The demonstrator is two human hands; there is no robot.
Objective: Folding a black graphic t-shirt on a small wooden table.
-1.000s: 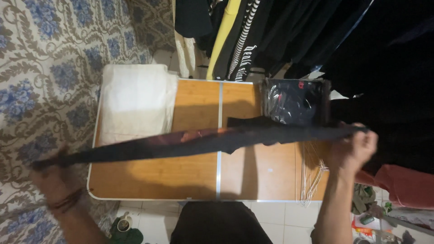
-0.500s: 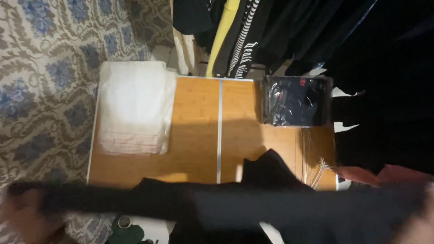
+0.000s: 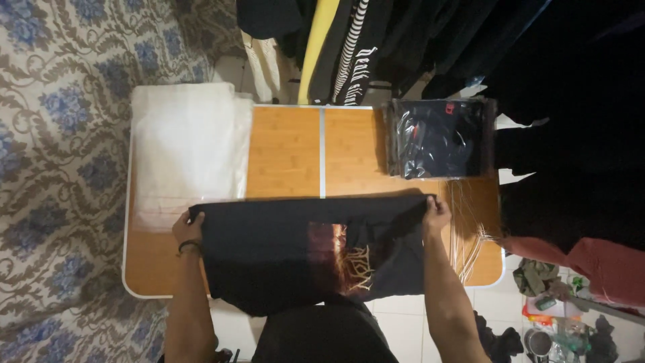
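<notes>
Lowered from mid-air since half a second ago, the soft, light black shirt (image 3: pixel 295 252) now drapes over the surface (image 3: pixel 285 151) at 6 o'clock, left hand (image 3: pixel 187 228) and right hand (image 3: pixel 437 212) each clenched on a top corner, the best grip.

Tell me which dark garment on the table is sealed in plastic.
The folded dark garment in the clear plastic bag at the far right; the black printed shirt in hand is unbagged.

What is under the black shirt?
The black shirt lies on the wooden table, held by the left hand and right hand. Whatever else lies beneath is covered.
</notes>
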